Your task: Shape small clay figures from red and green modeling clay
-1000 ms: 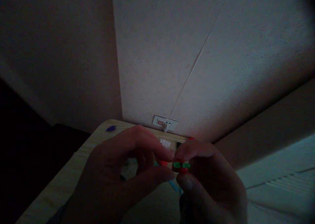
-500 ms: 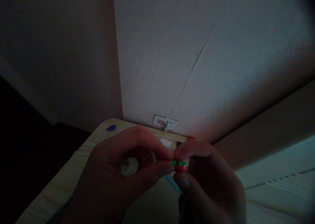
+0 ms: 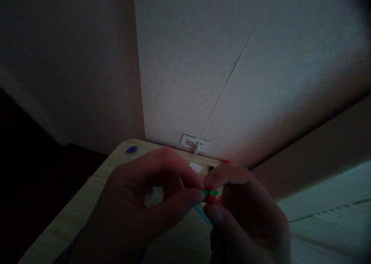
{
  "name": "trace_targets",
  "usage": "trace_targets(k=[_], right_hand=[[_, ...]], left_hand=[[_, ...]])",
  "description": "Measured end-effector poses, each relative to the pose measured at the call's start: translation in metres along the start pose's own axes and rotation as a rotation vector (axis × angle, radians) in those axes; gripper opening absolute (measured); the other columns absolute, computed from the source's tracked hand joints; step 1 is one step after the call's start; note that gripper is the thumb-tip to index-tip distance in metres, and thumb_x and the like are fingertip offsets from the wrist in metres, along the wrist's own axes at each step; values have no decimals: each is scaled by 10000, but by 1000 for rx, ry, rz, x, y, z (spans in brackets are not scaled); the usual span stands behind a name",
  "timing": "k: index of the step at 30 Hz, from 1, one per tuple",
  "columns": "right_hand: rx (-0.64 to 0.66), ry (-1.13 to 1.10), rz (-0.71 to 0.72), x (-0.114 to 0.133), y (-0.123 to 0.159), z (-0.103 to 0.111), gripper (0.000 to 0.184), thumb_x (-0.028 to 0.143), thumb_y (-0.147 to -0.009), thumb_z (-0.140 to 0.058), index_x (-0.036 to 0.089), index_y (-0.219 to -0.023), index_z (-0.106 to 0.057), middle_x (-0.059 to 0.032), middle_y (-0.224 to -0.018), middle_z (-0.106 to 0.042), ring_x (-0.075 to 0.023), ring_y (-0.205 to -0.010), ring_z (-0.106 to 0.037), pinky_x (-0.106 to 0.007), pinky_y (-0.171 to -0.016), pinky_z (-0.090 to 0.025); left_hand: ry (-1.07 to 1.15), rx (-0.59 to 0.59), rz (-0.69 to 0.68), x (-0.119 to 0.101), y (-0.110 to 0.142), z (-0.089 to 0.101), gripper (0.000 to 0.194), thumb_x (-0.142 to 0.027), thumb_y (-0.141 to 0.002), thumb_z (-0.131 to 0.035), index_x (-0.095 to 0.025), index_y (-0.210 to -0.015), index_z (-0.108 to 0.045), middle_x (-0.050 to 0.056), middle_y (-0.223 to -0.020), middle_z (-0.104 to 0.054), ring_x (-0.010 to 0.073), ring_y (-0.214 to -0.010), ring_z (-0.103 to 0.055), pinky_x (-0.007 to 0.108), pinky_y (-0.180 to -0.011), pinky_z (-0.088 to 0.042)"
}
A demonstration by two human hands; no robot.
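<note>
In the middle of the head view, above the table, a small red and green piece (image 3: 213,198) with a bit of white sits between my fingertips. The picture is too dark to tell its kind. My left hand (image 3: 145,194) pinches the green part at its left side with thumb and forefinger. From the right, my right hand (image 3: 246,206) grips the red part between thumb and forefinger. The fingers hide most of the piece. A light blue strip (image 3: 202,214) shows just below the fingertips.
The light wooden table (image 3: 72,202) meets the wall at the back. A small blue-purple object (image 3: 131,149) lies at its far left corner. Behind my hands are a white crumpled scrap (image 3: 195,167) and a red item (image 3: 226,162). A plug sits in the wall socket (image 3: 187,141).
The green part between my fingers has tilted slightly and looks narrower. Both hands keep nearly the same place and grip.
</note>
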State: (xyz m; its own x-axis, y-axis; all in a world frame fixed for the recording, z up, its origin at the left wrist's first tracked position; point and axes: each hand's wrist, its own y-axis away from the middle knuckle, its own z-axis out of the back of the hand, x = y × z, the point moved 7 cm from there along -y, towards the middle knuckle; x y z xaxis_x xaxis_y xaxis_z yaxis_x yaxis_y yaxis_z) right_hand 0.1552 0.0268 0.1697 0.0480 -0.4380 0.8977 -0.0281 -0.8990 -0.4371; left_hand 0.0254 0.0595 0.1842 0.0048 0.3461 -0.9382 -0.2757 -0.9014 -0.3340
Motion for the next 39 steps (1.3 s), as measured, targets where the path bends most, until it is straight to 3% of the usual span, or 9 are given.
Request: trace_targets(k=[8, 20, 31, 39], right_hand=[[-26, -30, -9, -1, 1, -1, 155, 165, -749, -678, 265, -859, -635, 37, -757, -596, -118, -700, -567, -227, -641, -442], [-15, -21, -20, -3, 3, -1, 120, 236, -781, -659, 281, -885, -620, 24, -771, -593, -144, -729, -569, -265, -654, -448], [-29, -7, -11, -2, 3, 0, 146, 210, -769, -668, 288, -887, -628, 31, -780, -595, -131, -711, -569, -250, -643, -443], [-27, -10, -31, -3, 2, -2, 148, 180, -764, -664, 281, -864, -625, 31, -768, -598, -136, -720, -574, -254, -648, -451]], left_hand=[[38, 11, 103, 6, 0, -2, 41, -256, -705, -677, -225, -684, -659, -26, -560, -597, 105, -527, -540, 176, -469, -428], [15, -21, 85, 4, 2, 0, 76, -202, -696, -658, -216, -626, -630, -41, -546, -572, 90, -514, -529, 158, -463, -424], [34, -5, 97, 5, 1, -1, 40, -257, -696, -677, -233, -676, -652, -33, -528, -577, 93, -476, -500, 170, -428, -390], [29, 5, 62, 2, 0, -3, 67, -181, -696, -656, -224, -652, -629, -38, -567, -601, 89, -501, -531, 162, -463, -434]])
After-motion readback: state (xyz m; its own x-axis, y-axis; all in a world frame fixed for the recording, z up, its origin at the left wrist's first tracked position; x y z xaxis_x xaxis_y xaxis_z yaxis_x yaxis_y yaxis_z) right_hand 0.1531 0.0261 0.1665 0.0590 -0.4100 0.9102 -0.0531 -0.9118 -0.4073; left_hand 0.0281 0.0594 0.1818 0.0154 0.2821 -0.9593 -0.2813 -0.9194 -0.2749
